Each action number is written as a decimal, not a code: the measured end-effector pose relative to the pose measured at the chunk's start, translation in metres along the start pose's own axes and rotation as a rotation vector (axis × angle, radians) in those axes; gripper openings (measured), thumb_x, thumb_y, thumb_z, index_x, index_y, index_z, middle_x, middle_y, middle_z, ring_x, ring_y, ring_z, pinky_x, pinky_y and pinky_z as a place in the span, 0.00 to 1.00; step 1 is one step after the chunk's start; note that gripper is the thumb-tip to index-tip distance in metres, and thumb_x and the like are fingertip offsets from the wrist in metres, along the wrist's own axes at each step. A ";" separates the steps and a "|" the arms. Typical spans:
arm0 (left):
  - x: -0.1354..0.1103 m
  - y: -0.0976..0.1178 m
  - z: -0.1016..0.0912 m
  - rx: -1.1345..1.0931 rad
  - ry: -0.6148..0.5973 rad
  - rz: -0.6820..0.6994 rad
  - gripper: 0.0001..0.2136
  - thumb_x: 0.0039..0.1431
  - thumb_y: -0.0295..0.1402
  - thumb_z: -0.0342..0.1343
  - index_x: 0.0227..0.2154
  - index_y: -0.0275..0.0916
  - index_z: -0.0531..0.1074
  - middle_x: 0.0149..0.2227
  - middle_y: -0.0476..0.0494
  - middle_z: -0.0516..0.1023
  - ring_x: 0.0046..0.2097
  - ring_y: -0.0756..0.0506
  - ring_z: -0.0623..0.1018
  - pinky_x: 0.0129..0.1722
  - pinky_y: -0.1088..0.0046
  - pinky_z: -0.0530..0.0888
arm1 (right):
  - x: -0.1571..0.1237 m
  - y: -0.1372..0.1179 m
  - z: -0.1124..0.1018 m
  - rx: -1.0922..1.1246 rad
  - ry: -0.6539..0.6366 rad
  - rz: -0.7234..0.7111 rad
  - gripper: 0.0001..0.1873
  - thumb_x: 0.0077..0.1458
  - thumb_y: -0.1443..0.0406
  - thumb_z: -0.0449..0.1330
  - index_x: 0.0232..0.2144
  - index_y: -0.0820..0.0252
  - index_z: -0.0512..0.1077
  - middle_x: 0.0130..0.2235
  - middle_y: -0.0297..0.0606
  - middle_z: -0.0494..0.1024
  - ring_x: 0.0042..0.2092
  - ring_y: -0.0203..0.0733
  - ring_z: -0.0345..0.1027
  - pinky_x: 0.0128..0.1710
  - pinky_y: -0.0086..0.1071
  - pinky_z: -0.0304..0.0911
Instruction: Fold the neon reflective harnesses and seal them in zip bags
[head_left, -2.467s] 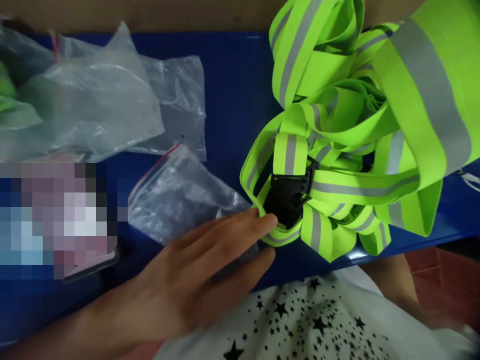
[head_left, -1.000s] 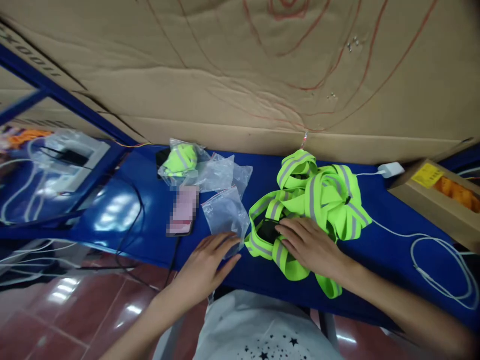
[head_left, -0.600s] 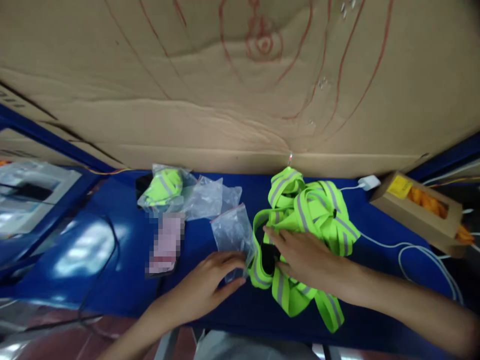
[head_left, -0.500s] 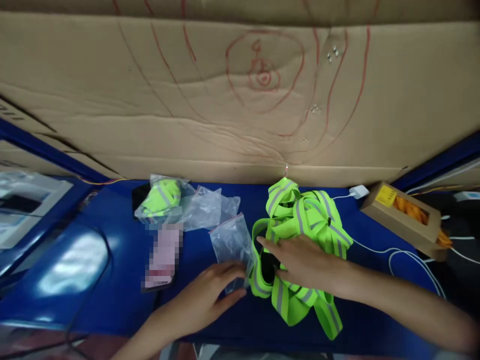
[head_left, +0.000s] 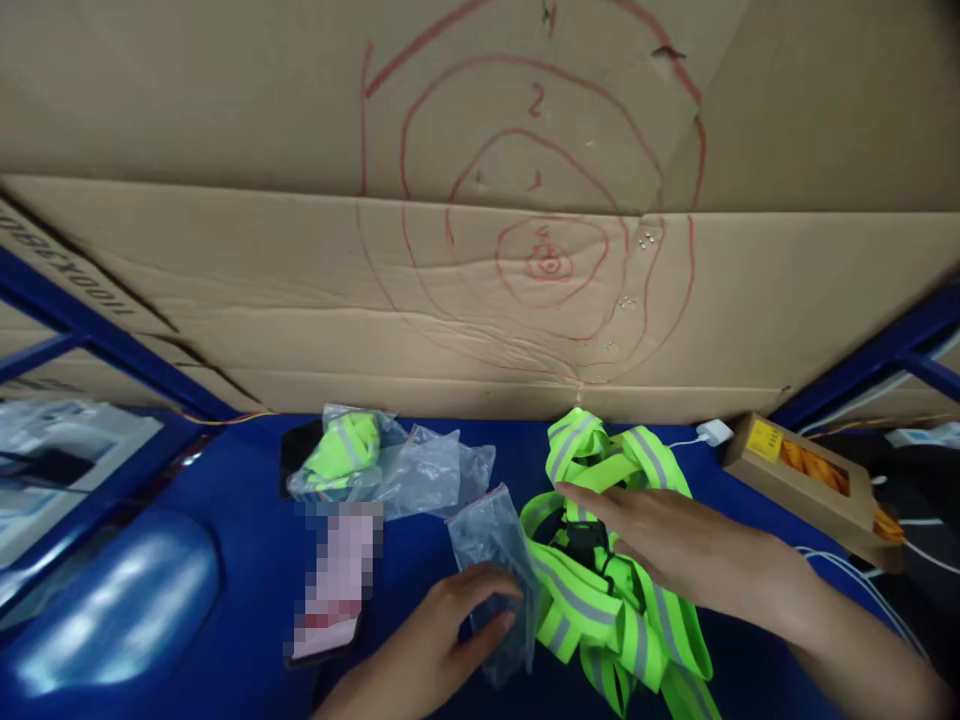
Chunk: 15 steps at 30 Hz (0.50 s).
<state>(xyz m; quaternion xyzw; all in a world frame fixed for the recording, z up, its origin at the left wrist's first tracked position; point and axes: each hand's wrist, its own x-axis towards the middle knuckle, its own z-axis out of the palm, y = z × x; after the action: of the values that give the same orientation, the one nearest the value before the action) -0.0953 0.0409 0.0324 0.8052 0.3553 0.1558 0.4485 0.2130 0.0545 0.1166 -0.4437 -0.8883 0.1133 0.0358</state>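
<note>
- The lime reflective straps, each bearing a grey stripe, are lying in a loose, looped heap on the blue table, right of centre.
- A black buckle is showing among the loops, just below the right hand's fingers.
- The right hand is reaching over the heap from the right, its fingers extending across the straps; whether they are gripping cannot be told, the underside being hidden.
- The left hand is curving around the lower part of a clear zip bag, with thumb and fingers standing apart.
- This bag is lying just left of the heap, its reddish seal facing away from the person.
- Further clear bags are overlapping a bagged lime strap near the table's rear edge.
- A phone, its screen obscured by pixelation, is lying left of the zip bag.
- A cardboard box with orange contents is standing at right, beyond a white adapter.
- Behind, a cardboard panel is bearing red, hand-drawn rings.
</note>
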 end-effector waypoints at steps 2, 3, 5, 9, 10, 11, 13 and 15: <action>0.001 -0.002 0.003 -0.025 0.052 0.027 0.10 0.73 0.36 0.49 0.49 0.46 0.74 0.49 0.43 0.80 0.50 0.44 0.81 0.52 0.67 0.78 | -0.004 -0.004 -0.005 -0.021 0.027 -0.007 0.41 0.59 0.76 0.57 0.71 0.47 0.58 0.49 0.40 0.82 0.42 0.42 0.79 0.41 0.33 0.72; 0.001 -0.002 0.004 -0.030 0.058 0.039 0.10 0.73 0.35 0.49 0.49 0.46 0.74 0.49 0.43 0.80 0.51 0.44 0.81 0.53 0.66 0.77 | -0.006 -0.005 -0.008 -0.035 0.032 -0.008 0.39 0.60 0.75 0.57 0.71 0.48 0.59 0.53 0.42 0.80 0.46 0.44 0.79 0.44 0.35 0.73; 0.002 -0.003 0.004 -0.031 0.049 0.047 0.10 0.73 0.35 0.49 0.50 0.46 0.73 0.51 0.42 0.79 0.52 0.44 0.80 0.54 0.66 0.77 | -0.010 -0.006 -0.015 -0.052 0.063 0.003 0.32 0.64 0.71 0.56 0.69 0.49 0.61 0.58 0.43 0.76 0.52 0.47 0.77 0.49 0.39 0.74; 0.006 0.005 -0.007 0.004 -0.030 0.043 0.10 0.73 0.33 0.48 0.50 0.47 0.72 0.51 0.43 0.79 0.51 0.45 0.81 0.52 0.68 0.77 | -0.008 0.001 -0.036 -0.005 0.126 -0.045 0.21 0.70 0.65 0.53 0.62 0.52 0.66 0.58 0.42 0.75 0.54 0.45 0.76 0.50 0.38 0.74; 0.007 0.008 -0.011 0.019 -0.047 0.056 0.10 0.73 0.33 0.48 0.50 0.47 0.72 0.51 0.43 0.79 0.51 0.46 0.81 0.52 0.68 0.78 | -0.006 0.003 -0.041 0.022 0.143 -0.061 0.18 0.70 0.64 0.53 0.59 0.52 0.68 0.57 0.41 0.75 0.52 0.43 0.76 0.50 0.36 0.74; 0.008 0.011 -0.015 0.037 -0.043 0.078 0.10 0.73 0.32 0.48 0.51 0.47 0.72 0.50 0.44 0.80 0.51 0.46 0.81 0.52 0.69 0.78 | -0.003 0.003 -0.046 0.048 0.164 -0.073 0.15 0.70 0.64 0.54 0.57 0.53 0.70 0.55 0.40 0.76 0.51 0.42 0.77 0.49 0.35 0.73; 0.010 0.018 -0.022 0.082 0.038 0.139 0.11 0.73 0.31 0.50 0.53 0.48 0.71 0.51 0.44 0.80 0.52 0.46 0.80 0.53 0.68 0.77 | 0.003 0.002 -0.054 0.079 0.223 -0.090 0.11 0.70 0.62 0.55 0.51 0.54 0.72 0.51 0.38 0.77 0.48 0.40 0.77 0.47 0.33 0.72; 0.015 0.027 -0.025 0.126 0.199 0.198 0.14 0.71 0.32 0.53 0.57 0.47 0.69 0.53 0.43 0.78 0.53 0.44 0.80 0.54 0.66 0.77 | 0.006 -0.004 -0.055 0.081 0.317 -0.103 0.09 0.69 0.61 0.57 0.48 0.55 0.73 0.48 0.38 0.78 0.46 0.40 0.76 0.46 0.33 0.71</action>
<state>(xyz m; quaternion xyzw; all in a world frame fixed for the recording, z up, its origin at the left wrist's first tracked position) -0.0873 0.0571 0.0673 0.8434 0.3258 0.2556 0.3422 0.2155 0.0669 0.1707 -0.4081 -0.8877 0.0756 0.1993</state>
